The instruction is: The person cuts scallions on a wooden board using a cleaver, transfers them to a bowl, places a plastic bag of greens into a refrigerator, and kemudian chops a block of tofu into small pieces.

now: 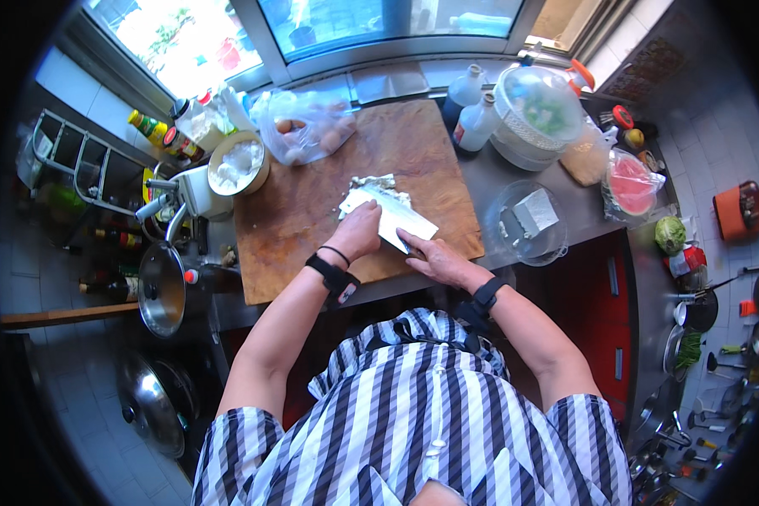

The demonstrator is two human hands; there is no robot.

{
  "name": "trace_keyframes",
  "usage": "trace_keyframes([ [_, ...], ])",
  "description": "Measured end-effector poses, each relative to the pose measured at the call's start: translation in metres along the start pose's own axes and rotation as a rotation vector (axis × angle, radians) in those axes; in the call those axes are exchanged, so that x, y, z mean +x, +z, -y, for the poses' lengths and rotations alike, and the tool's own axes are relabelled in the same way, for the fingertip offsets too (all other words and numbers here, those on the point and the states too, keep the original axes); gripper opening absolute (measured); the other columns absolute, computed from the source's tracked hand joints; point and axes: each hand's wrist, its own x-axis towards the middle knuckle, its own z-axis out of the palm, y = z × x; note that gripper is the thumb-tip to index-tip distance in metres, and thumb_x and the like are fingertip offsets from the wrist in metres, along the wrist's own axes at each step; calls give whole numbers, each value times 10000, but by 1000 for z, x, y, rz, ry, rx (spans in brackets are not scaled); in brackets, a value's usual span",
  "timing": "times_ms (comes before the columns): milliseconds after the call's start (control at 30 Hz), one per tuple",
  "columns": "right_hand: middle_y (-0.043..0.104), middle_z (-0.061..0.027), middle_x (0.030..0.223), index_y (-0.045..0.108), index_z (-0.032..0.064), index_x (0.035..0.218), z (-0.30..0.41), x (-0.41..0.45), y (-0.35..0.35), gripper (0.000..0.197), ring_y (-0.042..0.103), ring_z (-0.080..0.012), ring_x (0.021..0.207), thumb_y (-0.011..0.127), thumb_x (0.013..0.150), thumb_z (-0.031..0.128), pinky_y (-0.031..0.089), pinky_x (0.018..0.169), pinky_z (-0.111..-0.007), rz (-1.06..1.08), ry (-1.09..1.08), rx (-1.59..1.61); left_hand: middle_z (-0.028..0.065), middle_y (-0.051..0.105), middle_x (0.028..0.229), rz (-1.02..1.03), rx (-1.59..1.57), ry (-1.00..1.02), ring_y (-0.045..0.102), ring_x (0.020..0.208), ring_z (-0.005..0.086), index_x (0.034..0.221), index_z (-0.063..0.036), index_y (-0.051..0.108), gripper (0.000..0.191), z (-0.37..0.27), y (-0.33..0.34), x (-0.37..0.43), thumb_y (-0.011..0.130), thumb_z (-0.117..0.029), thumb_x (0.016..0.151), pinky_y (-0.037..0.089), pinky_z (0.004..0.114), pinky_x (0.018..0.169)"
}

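Observation:
A wide cleaver (395, 218) lies tilted over a mound of crumbled white food (386, 183) on the wooden cutting board (297, 234). My right hand (438, 256) grips its handle at the board's front edge. My left hand (357, 231) rests on the blade's left part with the fingers curled; whether they press or pinch it is hidden. Right of the board, a clear bowl (563, 237) holds a white block (535, 213), which looks like tofu, with small bits beside it.
Behind the board are a plastic bag of eggs (303, 129), a bowl of white contents (259, 167) and two bottles (476, 123). A lidded basket (531, 142) and wrapped watermelon (632, 183) stand at right. A lidded pan (162, 288) sits at left.

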Motion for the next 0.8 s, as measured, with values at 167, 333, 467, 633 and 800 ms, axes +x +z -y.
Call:
trace_keyframes([
  [167,678,-258,1024,373,254,1512,17,-22,-18,623,666,-429,916,615,939,272,525,823,-493,-34,55,-335,300,521,1316,-245,24,122,488,1264,418,1242,128,519,541,-17,13,-14,602,29,716,376,406,1116],
  [333,683,-263,961,360,249,1521,-13,-11,-11,653,664,-443,873,624,924,237,522,812,-512,-146,-15,-246,322,440,1413,-212,-39,116,392,1369,416,1318,135,468,630,-12,28,22,580,82,700,317,402,1167],
  [467,664,-286,1026,303,251,1544,-16,-14,3,700,642,-458,964,617,920,198,503,869,-502,-88,40,-78,315,468,1378,-152,16,131,417,1343,410,1265,138,500,604,-12,30,19,631,40,684,336,394,1154],
  [633,665,-284,1029,335,254,1529,-14,-13,-2,682,645,-462,955,629,916,201,512,866,-486,-121,-43,-77,277,564,1190,-210,149,114,514,1192,395,1110,109,569,427,-15,29,18,608,2,699,411,391,1062],
  [800,673,-273,884,384,253,1505,-1,-45,-5,629,667,-431,818,625,923,251,534,778,-506,-68,-64,-342,311,485,1299,-170,-33,128,440,1277,437,1185,124,500,515,-27,31,-38,602,58,685,392,427,1089],
])
